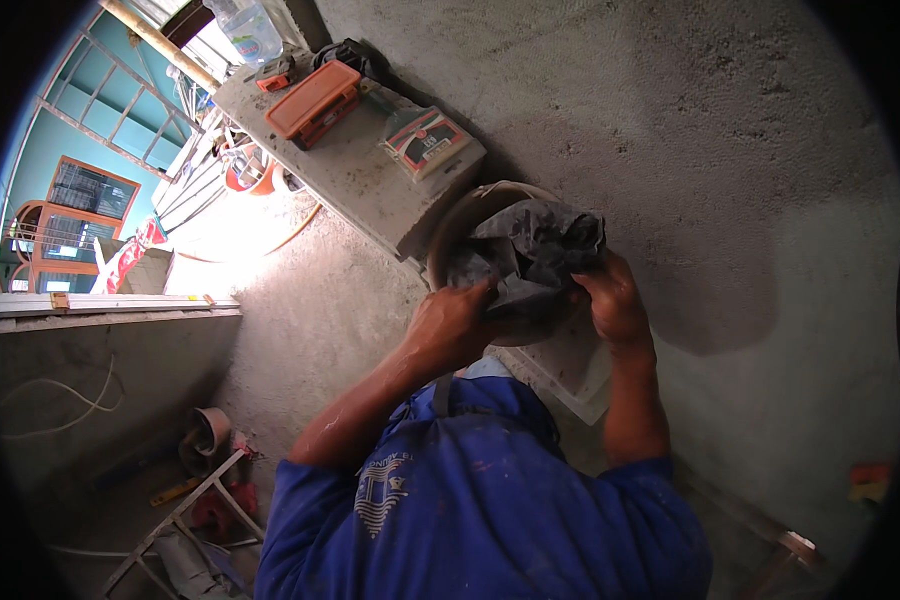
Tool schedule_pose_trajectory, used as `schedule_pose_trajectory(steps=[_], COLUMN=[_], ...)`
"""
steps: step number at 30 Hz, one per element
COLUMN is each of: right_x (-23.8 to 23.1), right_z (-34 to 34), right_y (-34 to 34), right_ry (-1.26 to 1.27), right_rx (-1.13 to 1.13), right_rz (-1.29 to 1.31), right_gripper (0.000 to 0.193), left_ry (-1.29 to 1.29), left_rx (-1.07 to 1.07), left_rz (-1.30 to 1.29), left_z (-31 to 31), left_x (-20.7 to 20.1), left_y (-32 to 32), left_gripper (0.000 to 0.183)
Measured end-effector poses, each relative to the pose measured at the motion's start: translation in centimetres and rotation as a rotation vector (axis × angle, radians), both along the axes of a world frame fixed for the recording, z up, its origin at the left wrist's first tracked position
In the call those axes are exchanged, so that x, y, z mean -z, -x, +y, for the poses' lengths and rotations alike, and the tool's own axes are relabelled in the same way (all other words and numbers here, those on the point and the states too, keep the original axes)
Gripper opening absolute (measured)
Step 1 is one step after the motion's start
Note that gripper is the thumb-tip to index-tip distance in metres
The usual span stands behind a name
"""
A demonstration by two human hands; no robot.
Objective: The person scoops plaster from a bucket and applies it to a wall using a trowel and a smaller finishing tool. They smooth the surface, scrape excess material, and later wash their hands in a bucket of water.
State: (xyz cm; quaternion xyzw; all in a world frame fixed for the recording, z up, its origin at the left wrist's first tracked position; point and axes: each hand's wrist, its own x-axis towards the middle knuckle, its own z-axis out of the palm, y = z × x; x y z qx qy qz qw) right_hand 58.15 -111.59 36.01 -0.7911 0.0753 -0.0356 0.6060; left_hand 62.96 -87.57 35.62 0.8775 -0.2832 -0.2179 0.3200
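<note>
Nearest the camera, a blue work shirt fills the lower middle of the view, and both bare forearms rise from it toward a round bucket. The left hand has its fingers closed around the lower left part of a crumpled dark plastic bag, gripping it at the near rim of the bucket. The right hand grips the bag's right side, fingers curled into the folds. The bag sits bunched over the mouth of the bucket, covering most of the opening; what lies inside it is hidden. The bucket stands just beside the near end of a long grey concrete slab that serves as a surface, and a pale flat board lies under its near side. On the slab, close to its near end, rests a small box with a red and white label. Farther along lies an orange tool case, then a smaller orange item, possibly a tape measure, beside a dark object at the far edge. At the far end stands a clear plastic bottle. A rough concrete floor spreads to the right, and a teal wall with a window shows at far left.
</note>
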Motion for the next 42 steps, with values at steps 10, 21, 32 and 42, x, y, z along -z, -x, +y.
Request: schedule_pose_trajectory(steps=[10, 21, 32, 42], right_x=[-2.3, -2.0, -1.9, -1.0], right_z=[0.4, 0.5, 0.5, 0.6], right_y=[0.4, 0.7, -0.4, 0.1], right_ry=[-0.401, -0.317, -0.472, -0.619], right_rx=[-0.018, -0.013, -0.073, 0.046], right_rz=[0.102, 0.073, 0.136, 0.014], right_gripper=[0.029, 0.022, 0.022, 0.036], left_ry=[0.026, -0.420, -0.071, -0.339], left_rx=[0.273, -0.018, 0.439, 0.300], left_rz=[-0.035, 0.043, -0.105, -0.256], left_z=[3.9, 2.7, 0.5, 1.2], left_x=[1.4, 1.0, 1.5, 1.1], left_y=[0.0, -2.7, -3.4, -3.2], left_gripper=[0.040, 0.092, 0.079, 0.088])
